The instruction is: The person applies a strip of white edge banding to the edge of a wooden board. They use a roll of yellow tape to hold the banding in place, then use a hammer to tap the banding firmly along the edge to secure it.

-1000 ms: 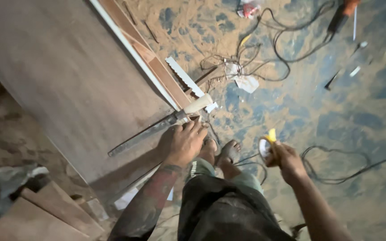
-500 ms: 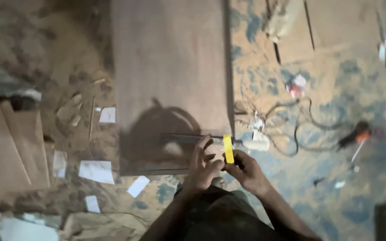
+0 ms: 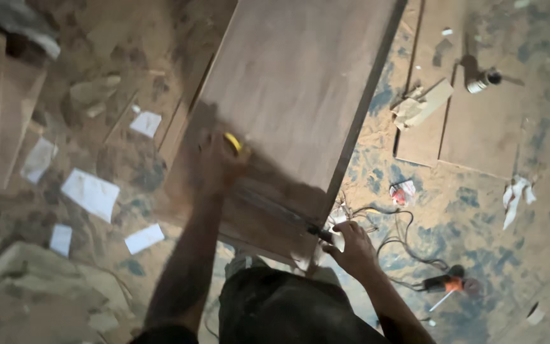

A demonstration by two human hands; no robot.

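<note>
My left hand (image 3: 219, 159) gripped the yellow tape case (image 3: 233, 141) on the board (image 3: 300, 95); right hand (image 3: 350, 245) pinched the blade end (image 3: 321, 234) at the edge, keeping it taut.

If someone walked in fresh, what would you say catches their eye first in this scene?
The large brown board fills the middle, lying slantwise over the sawdust-strewn floor. On its near end the left hand presses down with a yellow tool in its grip, while the right hand grasps the end of a metal straightedge at the board's right edge. An orange power tool lies among cables to the right.
</note>
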